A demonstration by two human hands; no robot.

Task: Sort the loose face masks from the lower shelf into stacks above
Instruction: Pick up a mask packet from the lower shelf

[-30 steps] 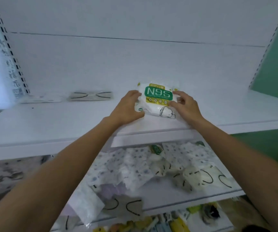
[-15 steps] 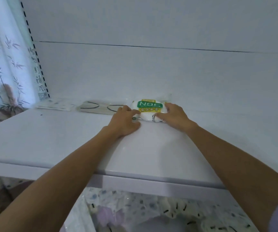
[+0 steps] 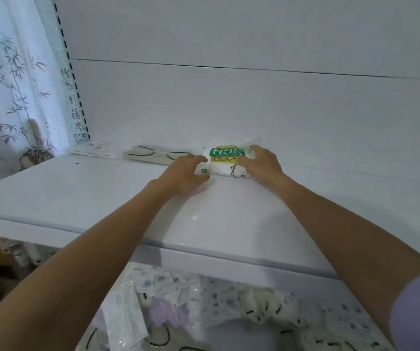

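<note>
On the upper shelf (image 3: pixel 77 198), a grey mask stack (image 3: pixel 153 155) lies against the back wall. Just right of it, the left hand (image 3: pixel 186 173) grips the left end of the mask pack (image 3: pixel 225 158), and the right hand (image 3: pixel 262 165) clasps its right end. Loose masks (image 3: pixel 229 307) lie below.

A white back panel (image 3: pixel 254 105) rises beyond the fingers (image 3: pixel 255 148), crossed by one seam. Left of them hangs a bamboo-print curtain (image 3: pixel 14 84).

The white N95 mask pack (image 3: pixel 225 158), green-and-yellow label up, lies flat at mid-frame near the back of the upper shelf (image 3: pixel 90 198), my fingers (image 3: pixel 194 160) gripping both ends, just right of a beige mask stack (image 3: pixel 153 155), with loose masks (image 3: pixel 204 297) heaped along the bottom edge.
</note>
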